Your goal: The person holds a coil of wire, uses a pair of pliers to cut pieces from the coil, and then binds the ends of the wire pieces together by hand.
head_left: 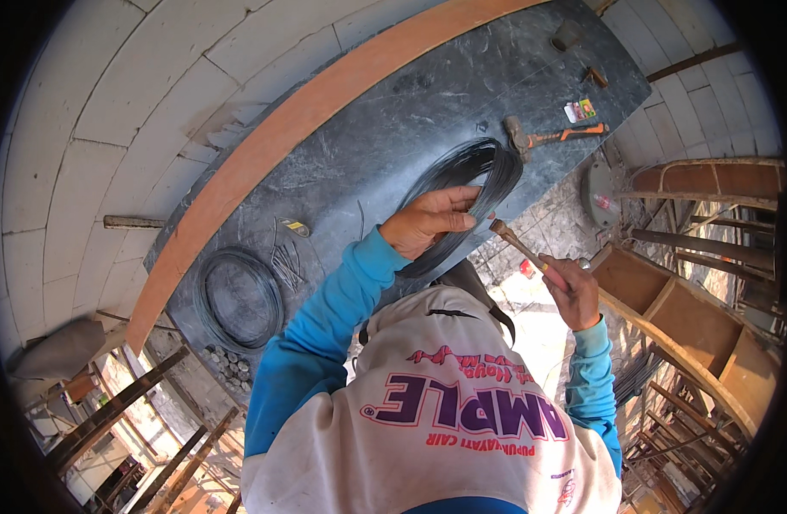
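My left hand is closed around one side of a large coil of thin dark wire, tilted up from the table's near edge. In my right hand is a slim tool with a red grip and a rusty, blunt head; its exact kind is unclear. The tool's head points at the coil, close to the left fingertips. Whether it touches the wire cannot be made out. Past the coil lies a hammer with an orange and black handle.
The dark table carries a second wire coil, cut wire pieces, a yellow-labelled item, a small colourful pack and a dark cup. A long orange-brown strip runs along its far side. A wooden compartment box stands right.
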Tool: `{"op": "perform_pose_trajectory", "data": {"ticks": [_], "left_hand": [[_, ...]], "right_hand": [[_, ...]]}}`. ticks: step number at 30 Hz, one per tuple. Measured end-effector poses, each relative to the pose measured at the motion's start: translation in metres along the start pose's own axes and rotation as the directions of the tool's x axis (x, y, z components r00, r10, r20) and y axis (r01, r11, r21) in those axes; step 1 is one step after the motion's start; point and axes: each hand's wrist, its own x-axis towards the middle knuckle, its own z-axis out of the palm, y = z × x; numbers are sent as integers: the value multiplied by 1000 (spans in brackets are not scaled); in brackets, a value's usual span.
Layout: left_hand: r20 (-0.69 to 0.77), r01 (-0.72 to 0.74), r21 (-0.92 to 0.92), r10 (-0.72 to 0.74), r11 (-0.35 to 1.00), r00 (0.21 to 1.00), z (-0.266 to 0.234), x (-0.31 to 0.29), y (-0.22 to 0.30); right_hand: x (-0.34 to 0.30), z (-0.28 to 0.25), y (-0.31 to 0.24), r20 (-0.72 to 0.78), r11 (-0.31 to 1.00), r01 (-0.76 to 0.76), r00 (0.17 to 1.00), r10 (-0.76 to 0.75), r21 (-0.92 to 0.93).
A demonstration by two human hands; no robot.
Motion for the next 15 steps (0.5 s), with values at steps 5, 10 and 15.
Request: {"op": "perform_pose_trajectory", "data": {"ticks": [5,10,15], "left_hand": [[-23,-55,24,56,998,998,0,2,2],[-43,-90,16,90,996,995,0,3,8],[-45,-118,39,119,992,992,3,6,12]], "right_hand": [[4,1,-14,-13,1000,17,1000,-17,-17],[10,-3,-23,-20,985,11,1000,-15,-171],[14,2,-30,-68,966,29,997,-48,-258]]}}
